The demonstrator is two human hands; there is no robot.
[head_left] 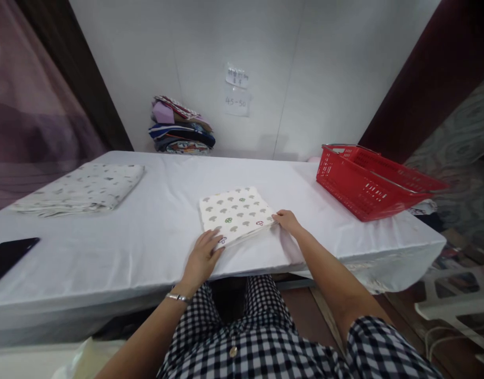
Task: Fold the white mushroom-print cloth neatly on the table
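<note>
The pale wall (324,63) carried two paper notices (237,102). Dark panels (427,73) flanked it; a white-clothed table (163,205) stood before it. Flooring (305,314) was brown.

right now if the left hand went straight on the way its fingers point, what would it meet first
The folded printed cloth: the left hand touches its near left corner. Whether the hand would slide over the cloth or push it is unclear.

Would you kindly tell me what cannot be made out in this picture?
Head view:
Left end of the black phone: cut off by the left edge.
Floor of the red shopping basket: hidden by its near wall.
Underside of the folded mushroom-print cloth: hidden by its top layer.
Some characters on the upper wall sign: too small and blurred.
</note>
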